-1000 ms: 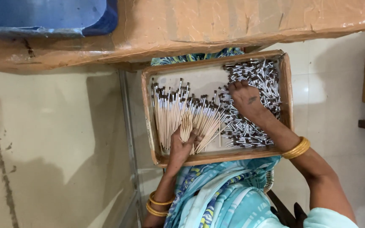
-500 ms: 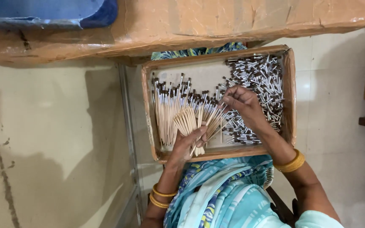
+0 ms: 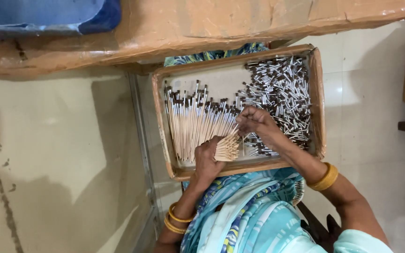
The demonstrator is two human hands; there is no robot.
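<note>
Wooden tray (image 3: 318, 93) of sticks, left hand (image 3: 208, 159) fingers gripping stick bundle (image 3: 227, 147), right hand (image 3: 255, 122) pinching one.

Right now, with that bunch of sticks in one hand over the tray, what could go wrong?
The left hand grips a fanned bundle of sticks by its ends, so some may slip out and scatter. The right hand reaches across the loose pile of dark-tipped pieces and could knock some over the tray's low rim. The tray sits on the lap and might tip.
</note>
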